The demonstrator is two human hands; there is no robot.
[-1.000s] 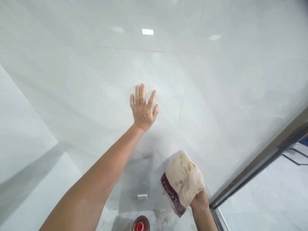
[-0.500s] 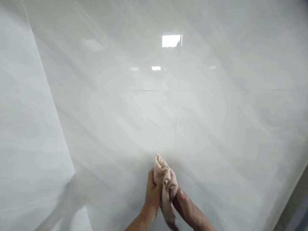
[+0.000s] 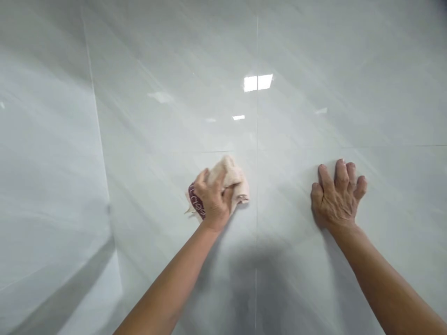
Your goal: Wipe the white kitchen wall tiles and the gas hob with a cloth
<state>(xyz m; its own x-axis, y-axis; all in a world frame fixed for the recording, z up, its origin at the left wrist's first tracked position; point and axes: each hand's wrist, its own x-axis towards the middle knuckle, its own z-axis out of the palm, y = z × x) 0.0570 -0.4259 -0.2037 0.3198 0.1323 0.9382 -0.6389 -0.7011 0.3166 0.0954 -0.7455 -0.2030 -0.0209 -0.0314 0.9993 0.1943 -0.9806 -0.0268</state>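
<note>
A bunched beige cloth (image 3: 228, 173), with a dark maroon patch bearing light lettering at its left side, lies against the glossy pale tiled wall (image 3: 195, 260). My left hand (image 3: 214, 197) grips this cloth and presses it to the tile, left of the vertical joint. To the right of that joint, my right hand (image 3: 337, 197) rests on the wall with its fingers spread and nothing in it. Part of the cloth is hidden under my left fingers.
On the left, a second tiled wall (image 3: 45, 163) meets this one at a vertical corner. Thin tile joints cross near the middle, and bright light reflections (image 3: 258, 83) show on the upper tiles. Arm shadows fall across the lower area.
Both hands were together around the cloth low in the middle. Now the left hand has carried it up and left onto the wall; the right hand has let go and moved right, lying spread on the tile.
</note>
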